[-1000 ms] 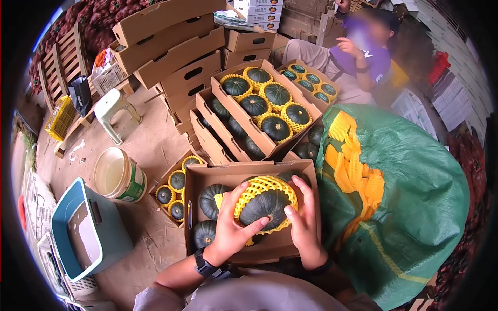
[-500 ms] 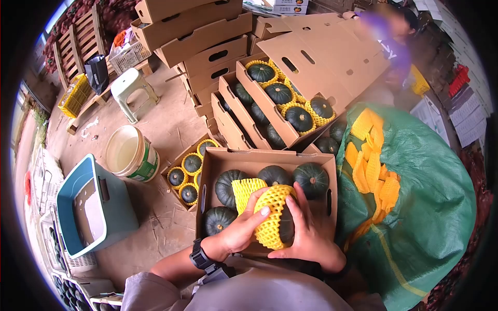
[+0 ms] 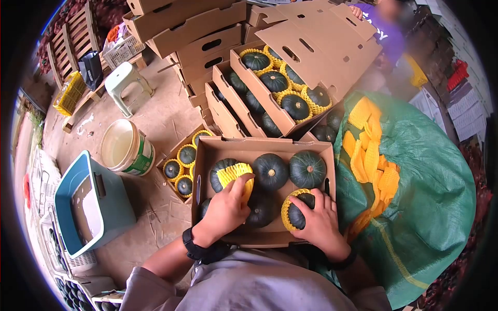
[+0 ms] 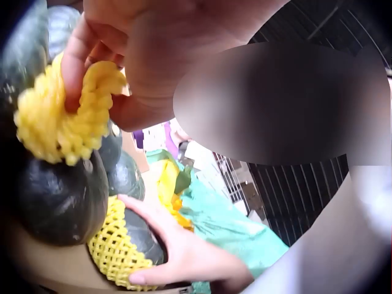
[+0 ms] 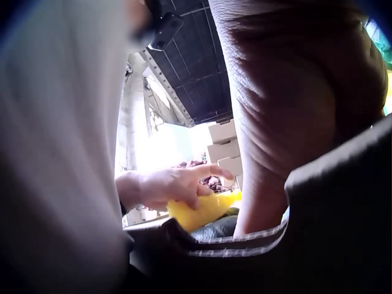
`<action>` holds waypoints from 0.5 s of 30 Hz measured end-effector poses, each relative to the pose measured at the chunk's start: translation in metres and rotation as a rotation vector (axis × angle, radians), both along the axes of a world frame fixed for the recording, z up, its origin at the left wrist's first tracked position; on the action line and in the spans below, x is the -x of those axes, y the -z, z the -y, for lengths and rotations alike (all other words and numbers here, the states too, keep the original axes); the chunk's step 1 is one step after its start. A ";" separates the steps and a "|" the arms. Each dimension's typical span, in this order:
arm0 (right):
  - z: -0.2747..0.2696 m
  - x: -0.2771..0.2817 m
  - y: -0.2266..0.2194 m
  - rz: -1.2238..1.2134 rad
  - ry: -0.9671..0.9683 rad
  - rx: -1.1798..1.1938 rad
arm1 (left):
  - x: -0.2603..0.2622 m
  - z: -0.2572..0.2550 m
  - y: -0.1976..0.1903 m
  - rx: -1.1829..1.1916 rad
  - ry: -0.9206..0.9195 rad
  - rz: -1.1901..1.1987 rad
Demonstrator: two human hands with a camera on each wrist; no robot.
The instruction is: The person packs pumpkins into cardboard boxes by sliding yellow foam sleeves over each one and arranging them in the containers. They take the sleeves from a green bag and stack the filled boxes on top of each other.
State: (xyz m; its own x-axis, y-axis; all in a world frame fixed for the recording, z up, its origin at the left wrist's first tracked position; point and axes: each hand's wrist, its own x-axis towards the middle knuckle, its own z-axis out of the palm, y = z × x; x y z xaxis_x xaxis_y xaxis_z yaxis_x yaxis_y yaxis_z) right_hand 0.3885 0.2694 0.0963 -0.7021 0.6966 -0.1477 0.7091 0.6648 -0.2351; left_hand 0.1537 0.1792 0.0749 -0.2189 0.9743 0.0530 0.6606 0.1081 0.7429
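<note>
Stacked cardboard boxes (image 3: 197, 32) stand beyond an open carton (image 3: 249, 144) of dark pumpkins (image 3: 271, 172); near its right front corner the right hand (image 3: 320, 222) curls part-open round a netted pumpkin (image 3: 295, 214), while the left hand (image 3: 224, 213) pinches a yellow foam sleeve (image 3: 233, 173) above the left-side pumpkins, thumb and fingers drawn together

Produce packing shed: stacked cartons (image 3: 199, 32), boxed squashes (image 3: 309, 169), pallet (image 3: 69, 45).

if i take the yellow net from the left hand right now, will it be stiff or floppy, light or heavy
Probably floppy: the yellow net bends where the left hand pinches it. Likely light for its size, since it looks like open foam mesh with nothing visible inside. It seems unlikely to roll, being folded rather than round.
</note>
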 end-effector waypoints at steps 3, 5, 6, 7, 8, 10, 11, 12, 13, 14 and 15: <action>0.004 -0.006 0.000 -0.083 -0.006 -0.014 | 0.020 0.014 -0.016 -0.098 -0.319 0.632; 0.006 -0.006 -0.001 -0.308 -0.003 0.052 | 0.026 0.025 -0.004 -0.475 -0.434 1.106; 0.005 -0.002 -0.002 -0.503 0.021 0.126 | 0.027 0.031 -0.009 -0.538 -0.422 1.260; 0.003 0.004 -0.007 -0.697 0.047 0.202 | 0.026 0.035 -0.014 -0.470 -0.271 1.250; 0.003 0.015 -0.016 -0.962 0.122 0.526 | 0.021 0.037 -0.010 -0.390 -0.177 1.205; 0.001 0.040 -0.015 -1.221 0.155 1.357 | 0.009 0.026 -0.031 -0.243 0.081 0.411; 0.003 0.051 -0.007 -1.129 0.146 1.307 | 0.004 0.019 -0.037 -0.245 0.130 0.285; 0.009 0.052 0.001 -1.074 0.210 1.254 | 0.003 0.013 -0.041 -0.251 0.177 0.158; 0.003 0.058 -0.014 -1.023 0.068 1.149 | 0.007 0.010 -0.040 -0.283 0.132 0.105; -0.003 0.065 -0.031 -0.968 -0.071 1.040 | 0.013 0.009 -0.046 -0.286 0.096 -0.022; -0.006 0.063 -0.034 -0.958 -0.034 1.267 | 0.019 0.009 -0.048 -0.292 0.113 -0.039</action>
State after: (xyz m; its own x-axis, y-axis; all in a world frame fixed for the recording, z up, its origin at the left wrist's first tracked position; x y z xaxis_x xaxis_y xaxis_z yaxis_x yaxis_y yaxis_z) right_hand 0.3257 0.2756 0.1300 -0.8843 0.4542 -0.1081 -0.0314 -0.2888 -0.9569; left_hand 0.1347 0.1700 0.1226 -0.1024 0.9348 0.3401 0.6849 -0.1817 0.7056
